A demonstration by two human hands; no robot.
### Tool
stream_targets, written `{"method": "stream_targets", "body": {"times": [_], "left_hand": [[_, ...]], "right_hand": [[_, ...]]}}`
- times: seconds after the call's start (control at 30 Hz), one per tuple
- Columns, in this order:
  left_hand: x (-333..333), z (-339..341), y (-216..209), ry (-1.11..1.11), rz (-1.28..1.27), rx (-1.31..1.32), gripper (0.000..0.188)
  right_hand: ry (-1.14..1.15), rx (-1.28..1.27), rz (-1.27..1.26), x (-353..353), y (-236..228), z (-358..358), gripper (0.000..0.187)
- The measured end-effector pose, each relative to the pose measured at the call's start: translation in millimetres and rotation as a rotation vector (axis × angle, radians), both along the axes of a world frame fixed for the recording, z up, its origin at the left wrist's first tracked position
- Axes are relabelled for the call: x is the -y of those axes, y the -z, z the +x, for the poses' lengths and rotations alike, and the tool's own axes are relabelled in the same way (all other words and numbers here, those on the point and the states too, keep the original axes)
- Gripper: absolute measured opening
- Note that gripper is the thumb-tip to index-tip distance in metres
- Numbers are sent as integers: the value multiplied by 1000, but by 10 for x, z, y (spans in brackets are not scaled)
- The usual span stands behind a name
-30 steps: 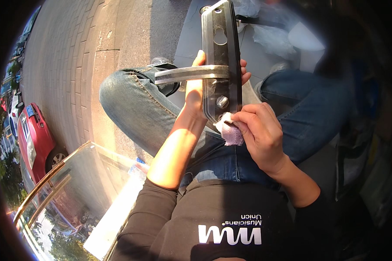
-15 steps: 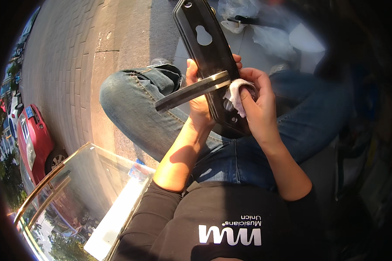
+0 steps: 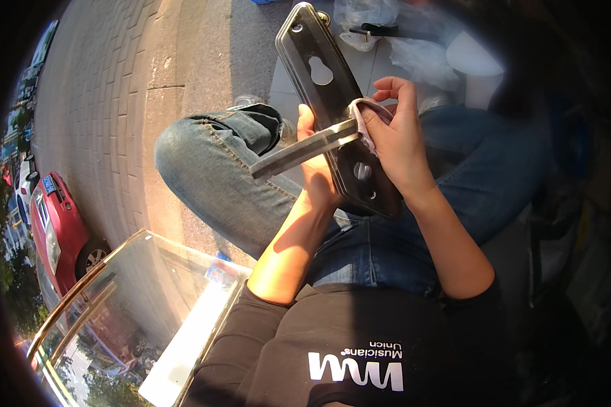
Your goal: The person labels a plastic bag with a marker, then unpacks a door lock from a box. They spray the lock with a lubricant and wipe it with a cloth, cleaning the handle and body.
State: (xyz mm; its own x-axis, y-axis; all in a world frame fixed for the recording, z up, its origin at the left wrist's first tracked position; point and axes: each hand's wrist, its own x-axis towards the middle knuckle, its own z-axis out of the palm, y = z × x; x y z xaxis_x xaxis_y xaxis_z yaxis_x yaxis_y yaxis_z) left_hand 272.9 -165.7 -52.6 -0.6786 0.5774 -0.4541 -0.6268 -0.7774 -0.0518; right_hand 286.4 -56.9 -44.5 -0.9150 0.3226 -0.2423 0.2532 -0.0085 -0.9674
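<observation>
A long dark door handle plate [image 3: 332, 88] with a keyhole-shaped cutout stands tilted over my lap. Its lever handle [image 3: 299, 150] sticks out to the left, worn to bright metal along its edge. My left hand [image 3: 316, 169] grips the plate from behind and below, thumb up along its left edge; its other fingers are hidden. In my right hand [image 3: 402, 139] a pale pinkish cloth [image 3: 364, 122] is pinched by thumb and fingers. The cloth presses on the plate around the base of the lever. Below it, a round knob [image 3: 362, 171] sits on the plate.
My crossed legs in jeans [image 3: 217, 163] lie beneath the plate. Beyond are clear plastic bags [image 3: 421, 61] and another dark handle [image 3: 387, 31] on the tiles. A glass case [image 3: 156, 292] stands close on my left, with a red car [image 3: 61, 230] past it.
The cloth in my right hand has moved up from beside the knob to the lever's base. The plate has shifted slightly down and right, and my left hand still holds it.
</observation>
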Motion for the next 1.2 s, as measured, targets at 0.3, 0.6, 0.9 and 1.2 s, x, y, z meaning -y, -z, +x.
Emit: {"method": "stream_targets", "body": {"times": [0.3, 0.6, 0.9, 1.2], "left_hand": [[-59, 60, 136, 1, -182, -147, 66], [80, -132, 304, -80, -101, -305, 64], [27, -187, -377, -209, -304, -845, 96], [513, -470, -929, 634, -45, -369, 98]], "right_hand": [[-3, 83, 51, 14, 38, 215, 40], [-30, 95, -145, 31, 101, 661, 35], [-143, -116, -847, -293, 270, 485, 20], [-937, -79, -350, -1367, -376, -681, 21]]}}
